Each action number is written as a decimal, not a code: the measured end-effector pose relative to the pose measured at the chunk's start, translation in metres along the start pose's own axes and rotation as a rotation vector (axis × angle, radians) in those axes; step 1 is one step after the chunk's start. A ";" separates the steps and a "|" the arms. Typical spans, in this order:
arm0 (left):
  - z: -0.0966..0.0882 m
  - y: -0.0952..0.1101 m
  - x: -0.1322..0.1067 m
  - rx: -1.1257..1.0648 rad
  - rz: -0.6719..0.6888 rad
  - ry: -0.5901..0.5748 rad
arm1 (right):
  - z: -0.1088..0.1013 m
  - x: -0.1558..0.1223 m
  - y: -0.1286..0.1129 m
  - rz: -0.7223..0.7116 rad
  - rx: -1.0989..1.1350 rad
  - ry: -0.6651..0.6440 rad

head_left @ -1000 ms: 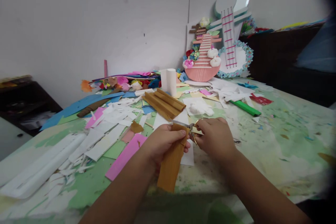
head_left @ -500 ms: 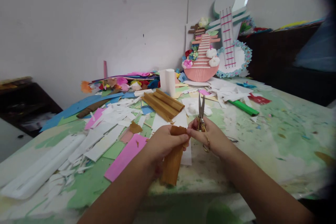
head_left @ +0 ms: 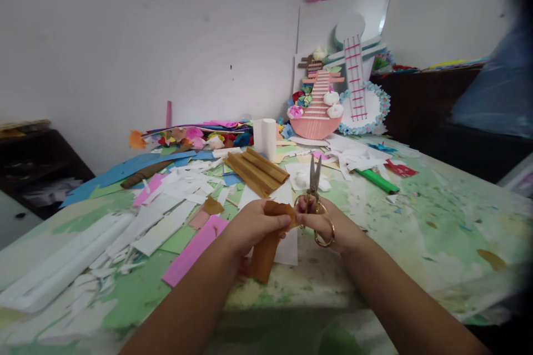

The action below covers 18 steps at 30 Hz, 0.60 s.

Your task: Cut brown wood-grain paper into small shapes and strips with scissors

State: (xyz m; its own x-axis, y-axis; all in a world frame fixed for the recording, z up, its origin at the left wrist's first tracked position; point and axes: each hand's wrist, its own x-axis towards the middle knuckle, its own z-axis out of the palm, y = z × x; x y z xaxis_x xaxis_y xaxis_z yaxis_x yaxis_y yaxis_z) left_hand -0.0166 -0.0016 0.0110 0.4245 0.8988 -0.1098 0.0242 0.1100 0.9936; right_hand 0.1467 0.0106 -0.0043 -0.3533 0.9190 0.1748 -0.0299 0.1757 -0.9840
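My left hand grips a folded strip of brown crepe paper, its thumb lying across the top; the lower end hangs down over the table edge. Close beside it, my right hand pinches the upper right edge of that paper between thumb and finger. Gold-handled scissors are held in the same right hand, blades pointing up and slightly apart. More brown crepe paper, in folded lengths, lies just beyond my hands, partly over a white sheet.
White paper scraps and a pink strip spread to the left. A white roll stands at the back. Paper-decorated instrument shapes lean against the wall, with a green roll nearer on the right.
The view has tilted up a little. The crepe paper's top edge is spread wider and bent over toward my right hand, and the scissors' handle loops have turned more into view.
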 end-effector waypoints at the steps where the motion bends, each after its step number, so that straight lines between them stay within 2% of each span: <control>1: -0.002 0.000 0.001 0.026 -0.008 -0.005 | 0.000 0.001 0.000 0.008 0.014 0.036; 3: -0.007 0.000 0.003 0.130 -0.029 0.051 | -0.002 0.002 0.001 0.020 0.053 0.106; 5: -0.011 0.000 0.005 0.304 0.034 0.281 | -0.004 0.003 0.003 0.023 0.111 0.138; 7: -0.014 0.000 0.008 0.446 0.190 0.553 | -0.005 0.004 0.006 0.014 0.162 0.128; 8: -0.014 0.000 0.009 0.471 0.263 0.628 | -0.006 0.004 0.007 0.010 0.173 0.116; 9: -0.014 -0.001 0.011 0.460 0.302 0.635 | -0.005 0.004 0.008 0.010 0.171 0.097; 11: -0.011 -0.004 0.013 0.372 0.298 0.522 | -0.004 0.004 0.008 0.017 0.141 0.045; 13: -0.007 -0.007 0.014 0.300 0.241 0.382 | -0.003 0.003 0.007 0.035 0.092 -0.005; 15: -0.004 -0.008 0.015 0.281 0.160 0.295 | -0.002 0.001 0.005 0.051 0.015 -0.017; 18: -0.003 -0.008 0.017 0.242 0.076 0.282 | -0.004 0.000 0.004 0.083 -0.197 0.017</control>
State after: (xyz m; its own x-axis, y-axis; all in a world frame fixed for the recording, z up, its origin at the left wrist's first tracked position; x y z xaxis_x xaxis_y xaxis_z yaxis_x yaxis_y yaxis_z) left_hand -0.0124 0.0140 0.0014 0.1682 0.9857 -0.0050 0.2293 -0.0342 0.9727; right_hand 0.1507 0.0130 -0.0083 -0.3314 0.9386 0.0959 0.1824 0.1635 -0.9695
